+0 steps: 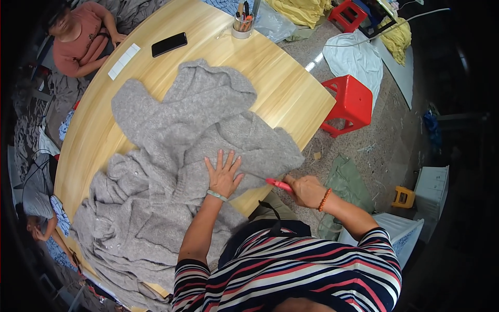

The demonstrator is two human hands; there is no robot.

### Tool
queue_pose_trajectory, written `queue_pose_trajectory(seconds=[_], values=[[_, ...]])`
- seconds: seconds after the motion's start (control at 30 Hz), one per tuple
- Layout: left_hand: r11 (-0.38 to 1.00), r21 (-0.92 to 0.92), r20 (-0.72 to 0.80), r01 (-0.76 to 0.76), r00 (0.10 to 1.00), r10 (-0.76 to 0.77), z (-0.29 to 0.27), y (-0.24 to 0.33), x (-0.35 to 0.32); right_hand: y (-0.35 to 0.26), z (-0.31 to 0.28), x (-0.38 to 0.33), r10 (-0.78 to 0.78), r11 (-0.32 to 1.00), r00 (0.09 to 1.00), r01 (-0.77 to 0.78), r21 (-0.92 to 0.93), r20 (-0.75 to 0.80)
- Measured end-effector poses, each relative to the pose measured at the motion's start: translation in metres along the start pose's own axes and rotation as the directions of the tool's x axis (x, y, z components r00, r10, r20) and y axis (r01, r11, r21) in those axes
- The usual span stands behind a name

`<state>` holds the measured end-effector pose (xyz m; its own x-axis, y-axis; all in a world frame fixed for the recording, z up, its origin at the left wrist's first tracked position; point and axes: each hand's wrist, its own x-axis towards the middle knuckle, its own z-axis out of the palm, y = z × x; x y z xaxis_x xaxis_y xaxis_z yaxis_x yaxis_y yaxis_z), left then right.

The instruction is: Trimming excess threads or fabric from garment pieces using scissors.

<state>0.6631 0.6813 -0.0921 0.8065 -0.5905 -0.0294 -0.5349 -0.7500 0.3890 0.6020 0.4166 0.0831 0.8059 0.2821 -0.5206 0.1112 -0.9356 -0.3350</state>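
Observation:
A large grey knitted garment (pixel 187 135) lies spread over a round wooden table (pixel 280 78). My left hand (pixel 223 174) rests flat on the knit with fingers spread, pressing it down near the table's front edge. My right hand (pixel 307 190) is closed around a small red-handled tool (pixel 278 184) whose thin metal tip points left toward the garment's edge, close to my left hand. More of the grey knit is bunched in folds at the lower left.
A black phone (pixel 169 44), white paper strips (pixel 123 61) and a cup of pens (pixel 242 26) sit at the table's far side. A person in a pink top (pixel 80 36) sits at the far left. Red stools (pixel 352 104) and heaps of cloth stand on the floor to the right.

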Motion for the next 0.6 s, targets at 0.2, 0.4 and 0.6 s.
queue_pose_trajectory(seconds=[0.2,0.4,0.6], values=[[0.937,-0.343,0.007,0.071,0.997,-0.073,-0.009,-0.04,-0.003,0.005,-0.006,0.038,-0.194,0.946,0.973,0.219,0.239,-0.125],[0.873,0.224,-0.468,0.433,0.834,-0.293,-0.079,-0.077,0.041,0.059,-0.024,0.114,-0.055,0.985,0.845,0.132,0.107,-0.532],[0.791,0.126,-0.201,0.599,0.796,-0.571,-0.063,-0.156,0.009,0.049,-0.053,0.221,0.037,0.986,0.883,0.045,0.164,-0.467]])
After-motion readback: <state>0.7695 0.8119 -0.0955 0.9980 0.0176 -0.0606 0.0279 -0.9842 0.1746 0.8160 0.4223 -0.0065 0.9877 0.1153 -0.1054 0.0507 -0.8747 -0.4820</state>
